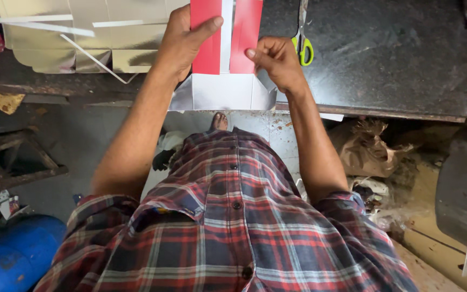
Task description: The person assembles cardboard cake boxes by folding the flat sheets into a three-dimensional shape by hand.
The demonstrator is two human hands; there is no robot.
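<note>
A flat cardboard box blank (222,89), red on its outer flaps and silver inside, lies at the near edge of a dark worktop (395,59). My left hand (182,40) grips the left red flap, thumb pressed on top. My right hand (277,60) pinches the lower edge of the right red flap. The two red flaps are folded inward with a narrow silver strip showing between them. The blank's silver bottom flaps hang over the worktop edge.
Green-handled scissors (302,46) lie just right of my right hand. Silver cardboard sheets (82,32) with white strips lie at the left. Below are a blue drum (14,257), a wooden stool (20,154), crumpled brown paper (366,148) and scraps.
</note>
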